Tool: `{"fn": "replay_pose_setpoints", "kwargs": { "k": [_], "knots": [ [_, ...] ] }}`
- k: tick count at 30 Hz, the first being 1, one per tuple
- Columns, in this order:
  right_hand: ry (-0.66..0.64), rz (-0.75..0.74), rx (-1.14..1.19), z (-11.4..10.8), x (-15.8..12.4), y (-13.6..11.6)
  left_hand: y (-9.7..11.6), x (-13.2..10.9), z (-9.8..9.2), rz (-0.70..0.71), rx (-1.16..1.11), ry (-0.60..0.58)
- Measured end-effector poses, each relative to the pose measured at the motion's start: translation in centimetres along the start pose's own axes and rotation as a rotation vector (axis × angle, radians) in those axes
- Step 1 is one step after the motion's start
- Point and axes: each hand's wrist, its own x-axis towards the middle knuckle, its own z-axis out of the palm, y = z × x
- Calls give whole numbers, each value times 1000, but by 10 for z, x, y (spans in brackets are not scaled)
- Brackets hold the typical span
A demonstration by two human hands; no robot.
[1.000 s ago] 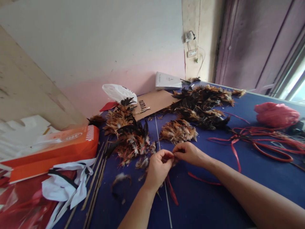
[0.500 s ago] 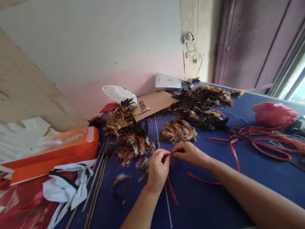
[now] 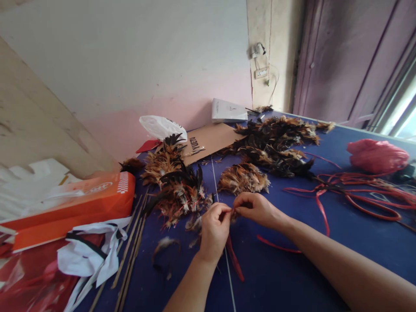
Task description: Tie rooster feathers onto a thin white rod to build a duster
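Observation:
Over the blue table (image 3: 276,277), my left hand (image 3: 214,232) is closed in a pinch, with a red plastic strip (image 3: 234,262) hanging down below it. My right hand (image 3: 256,210) pinches close against the left fingertips, where a bit of red shows between the two hands. What else sits in the fingertips is too small to make out. Just beyond the hands lies a pile of brown feathers (image 3: 243,178). To the left are bundles of brown and black feathers (image 3: 182,190), some with red at their quill ends. A loose feather (image 3: 165,244) lies left of my left wrist.
At the right lie tangled red strips (image 3: 354,190) and a pink plastic bundle (image 3: 377,156). Behind are dark feathers (image 3: 276,138), a cardboard sheet (image 3: 211,141) and a white box (image 3: 229,111). Thin sticks (image 3: 131,255), white cloth (image 3: 87,255) and an orange bag (image 3: 81,203) lie left.
Both hands stay almost in place, fingertips still together. The view has shifted very slightly; nothing else visibly moved.

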Motion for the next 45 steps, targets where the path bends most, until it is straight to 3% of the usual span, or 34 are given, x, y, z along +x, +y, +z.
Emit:
{"fn": "replay_pose_setpoints", "kwargs": {
  "k": [4, 10, 15, 19, 25, 27, 32, 35, 38, 41, 45],
  "knots": [
    [29, -57, -25, 0, 0, -1, 1, 0, -1, 60, 48, 3],
    [235, -113, -173, -2, -1, -6, 0, 0, -1, 123, 90, 29],
    [313, -157, -294, -5, 0, -2, -1, 1, -3, 123, 72, -16],
    [335, -181, -330, -5, 0, 0, -1, 1, -3, 37, 41, -45],
    [303, -206, -211, -5, -2, -7, -1, 0, 0, -253, -32, -77],
    [301, -201, -152, -5, -3, -9, -6, 4, -5, -298, -56, -2],
    [328, -155, -92, -1, -4, -5, -37, 19, -29, -253, 24, 386],
    [333, -145, -100, 0, -3, -2, -55, 22, -34, -144, 269, 454],
    [338, -156, -112, -1, -2, -1, -54, 17, -26, -29, 380, 381],
    [318, -164, -157, -3, -1, 2, -38, 11, -14, 128, 361, 295],
    [226, -162, -311, -6, -1, 9, -22, 6, -7, 229, 258, 70]
  ]
}}
